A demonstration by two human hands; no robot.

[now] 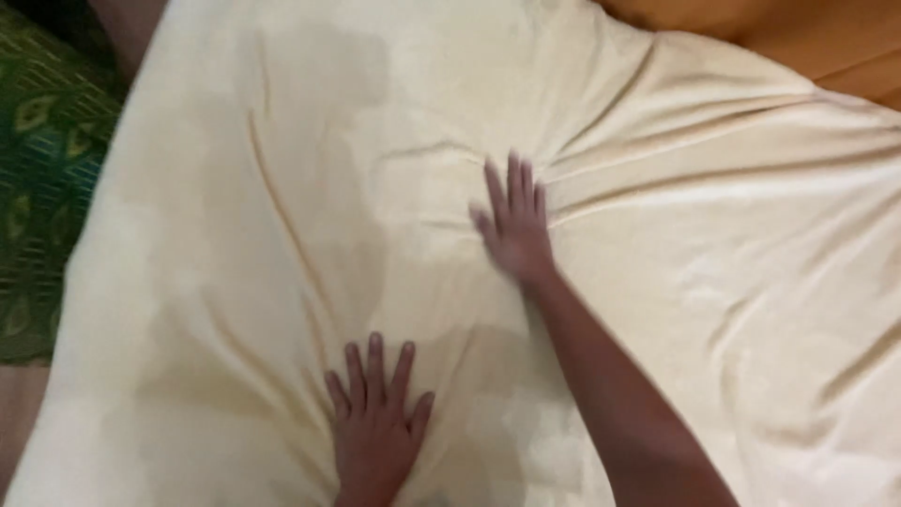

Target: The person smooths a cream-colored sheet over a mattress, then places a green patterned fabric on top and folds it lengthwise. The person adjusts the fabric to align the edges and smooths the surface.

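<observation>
Head view: both hands are down flat on a pale cream sheet (282,141) that covers nearly everything in sight.
Left hand (375,427): palm pressed on the cloth, fingers (375,361) spread open and gripping nothing; it seems to pin the fabric so it cannot slide.
Right hand (514,235): reaching further out, slightly blurred, fingers (511,183) extended and open, flat on the cloth, holding nothing.
Creases: folds fan away from the right fingertips toward the far right, which suggests the palm is dragging the fabric taut; one long crease (282,216) runs well out to the left of both sets of fingers.
Sheet position: directly under both palms, spreading beyond the fingertips on all sides.
Edges: a green patterned fabric (42,169) lies far left of the left fingers; an orange surface (798,38) shows beyond the right fingertips.
</observation>
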